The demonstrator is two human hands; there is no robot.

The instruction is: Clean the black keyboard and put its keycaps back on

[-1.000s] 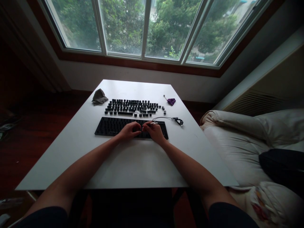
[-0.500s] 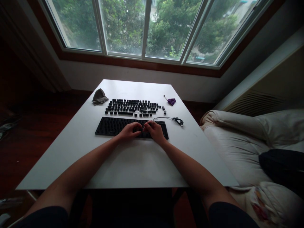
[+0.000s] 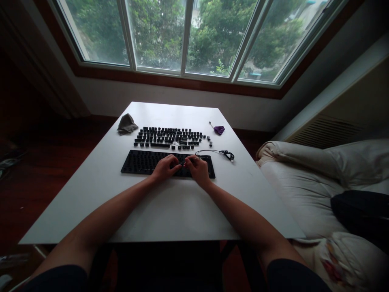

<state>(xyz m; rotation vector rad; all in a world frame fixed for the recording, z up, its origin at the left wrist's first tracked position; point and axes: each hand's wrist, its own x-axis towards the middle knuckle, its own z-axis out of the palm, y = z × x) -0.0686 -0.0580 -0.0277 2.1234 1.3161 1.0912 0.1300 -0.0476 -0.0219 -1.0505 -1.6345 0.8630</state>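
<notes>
From the lower left, your left forearm slants up and inward across the white table (image 3: 170,219). A crumpled gray cloth (image 3: 127,124) lies near the table's far left edge. The black keyboard (image 3: 142,162) lies flat beyond your forearms, its left portion uncovered and its right half partly under your hands. Beyond it, loose black keycaps (image 3: 162,140) are spread in rough rows. Your left hand (image 3: 165,167) arches over the keyboard just right of its middle, knuckles up, fingers curled toward the right. Close beside it, your right hand (image 3: 198,167) bends inward, thumb and fingers drawn together, so the fingertips of both hands nearly meet above the keys. You cannot tell from this view whether either grip is closed on anything; the fingertips are too small and dark. Past your right hand, a bundled black cable (image 3: 227,154) lies on the table, with a purple cloth (image 3: 219,129) farther back.
</notes>
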